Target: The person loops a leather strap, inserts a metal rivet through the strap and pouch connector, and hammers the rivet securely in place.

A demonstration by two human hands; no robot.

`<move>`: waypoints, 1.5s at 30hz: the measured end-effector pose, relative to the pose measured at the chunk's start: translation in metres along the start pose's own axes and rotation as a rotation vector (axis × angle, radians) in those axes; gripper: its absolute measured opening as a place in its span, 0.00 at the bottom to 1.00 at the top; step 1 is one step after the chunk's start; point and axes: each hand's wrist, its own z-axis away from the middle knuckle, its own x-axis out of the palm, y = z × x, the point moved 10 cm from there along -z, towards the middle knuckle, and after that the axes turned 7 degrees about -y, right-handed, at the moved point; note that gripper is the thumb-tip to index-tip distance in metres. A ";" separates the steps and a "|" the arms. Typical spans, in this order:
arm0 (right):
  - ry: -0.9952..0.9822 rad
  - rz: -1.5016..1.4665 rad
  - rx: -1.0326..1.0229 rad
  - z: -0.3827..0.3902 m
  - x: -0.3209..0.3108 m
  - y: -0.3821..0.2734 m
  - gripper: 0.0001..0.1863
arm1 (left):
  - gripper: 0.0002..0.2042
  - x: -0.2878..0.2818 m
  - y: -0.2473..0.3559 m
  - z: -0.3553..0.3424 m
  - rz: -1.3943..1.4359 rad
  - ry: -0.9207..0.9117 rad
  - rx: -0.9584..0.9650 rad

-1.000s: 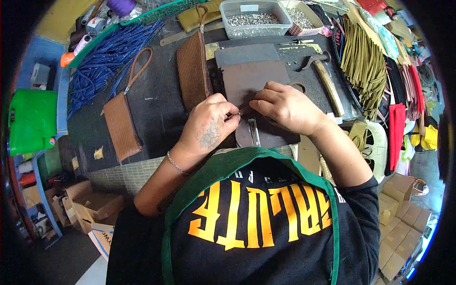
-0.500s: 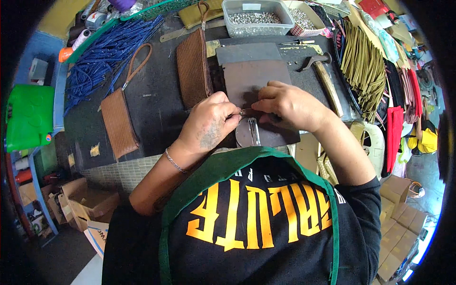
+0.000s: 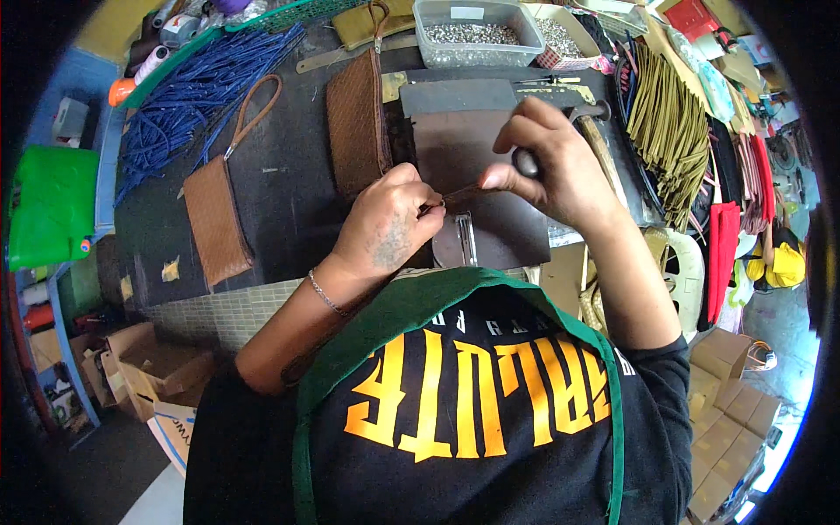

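Observation:
Near the front edge of a dark brown board (image 3: 472, 140), my left hand (image 3: 392, 219) pinches one end of a thin brown leather strap (image 3: 464, 194); something small and shiny shows at the fingertips. My right hand (image 3: 560, 166) curls around a tool with a dark, rounded, shiny end (image 3: 525, 162), most of it hidden in the palm. Its thumb tip is at the strap's other end; whether it presses the strap I cannot tell. Just below the strap, a slim silver metal tool (image 3: 465, 238) lies on the board. Left of my hands lie two brown woven-texture pouches (image 3: 357, 122) (image 3: 217, 223) with wrist loops.
Blue cords (image 3: 206, 87) lie at the far left. A clear tub of small metal parts (image 3: 477, 44) and a second tray of them (image 3: 560, 42) stand at the back. A hammer (image 3: 599, 153) lies right of the board, before olive strips (image 3: 669, 131).
My right hand has lifted and opened out away from my left, showing the dark rounded end and the strap between the hands. My left hand stays nearly in place.

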 end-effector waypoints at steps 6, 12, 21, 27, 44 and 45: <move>0.031 -0.722 0.322 0.014 0.045 0.026 0.18 | 0.05 0.002 -0.005 0.000 0.062 -0.016 -0.049; -0.098 -0.931 0.262 0.016 0.057 0.012 0.12 | 0.06 0.002 -0.004 -0.001 0.077 -0.031 -0.036; -0.018 -0.265 -0.028 0.013 0.043 -0.024 0.20 | 0.06 -0.001 -0.001 0.000 0.027 -0.013 -0.001; -0.015 -0.214 -0.114 0.011 0.042 -0.034 0.21 | 0.07 -0.004 0.007 -0.002 0.013 -0.013 0.045; -0.082 -0.180 -0.143 0.009 0.045 -0.046 0.20 | 0.08 0.001 -0.004 -0.002 0.284 -0.048 -0.006; -0.070 -0.194 -0.125 0.008 0.044 -0.045 0.21 | 0.08 0.002 -0.004 -0.002 0.283 -0.049 -0.003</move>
